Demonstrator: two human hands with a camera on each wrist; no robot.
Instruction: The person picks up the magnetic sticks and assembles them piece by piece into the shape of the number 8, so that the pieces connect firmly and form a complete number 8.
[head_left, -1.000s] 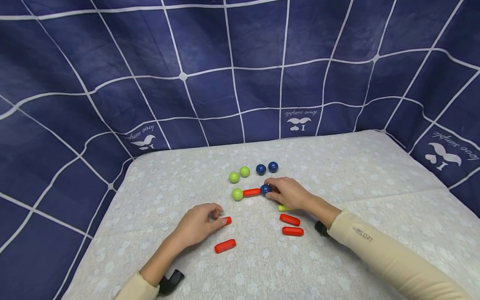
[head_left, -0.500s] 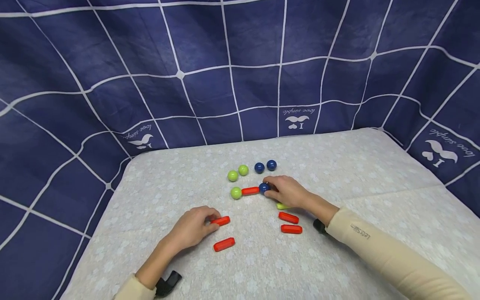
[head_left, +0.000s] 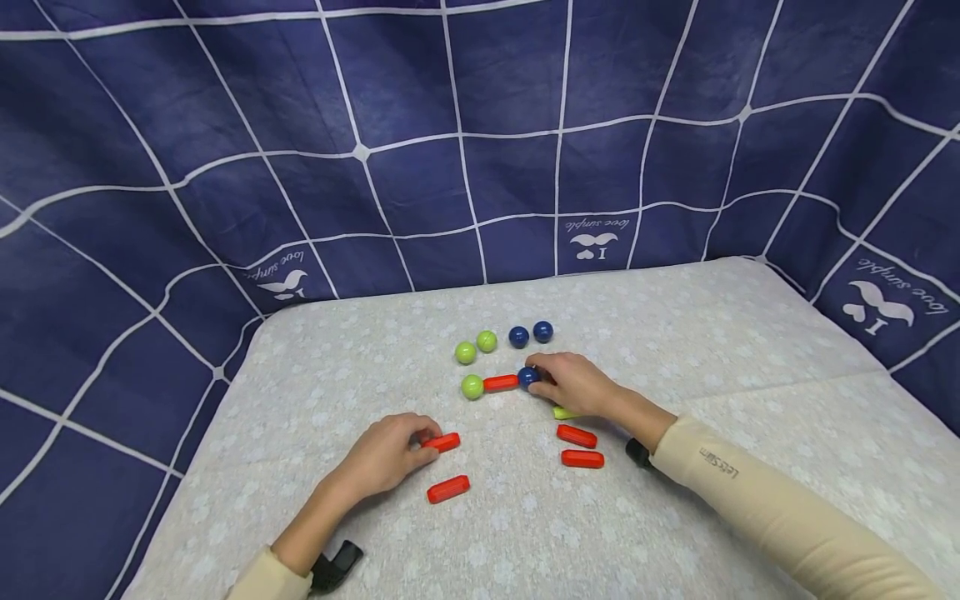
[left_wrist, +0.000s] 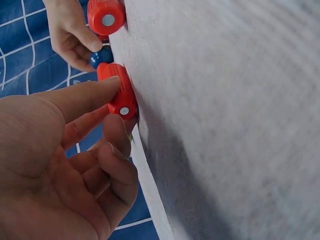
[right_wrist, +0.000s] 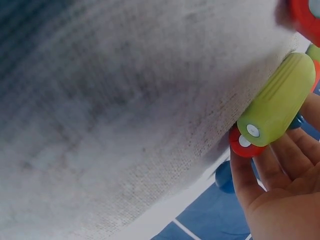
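Observation:
In the head view my left hand (head_left: 390,454) pinches a red magnetic rod (head_left: 447,442) between thumb and index finger, close over the cloth. The left wrist view shows the thumb lying along this rod (left_wrist: 117,90), a silver disc on its near end. My right hand (head_left: 572,383) holds a dark blue ball (head_left: 528,377) between thumb and fingers. That ball meets the right end of another red rod (head_left: 501,382), whose left end meets a green ball (head_left: 472,387). A yellow-green rod (head_left: 564,412) lies below the right hand, partly hidden by it.
Behind the joined pieces sit two green balls (head_left: 466,352) and two blue balls (head_left: 519,337). One red rod (head_left: 448,489) lies in front of the left hand; two more red rods (head_left: 582,458) lie before the right. A blue checked curtain (head_left: 420,192) borders the cloth-covered table (head_left: 510,550).
My left thumb and fingers have shifted back a little along the red rod, so more of it shows. The right hand stays at the blue ball. The whole view has shifted slightly.

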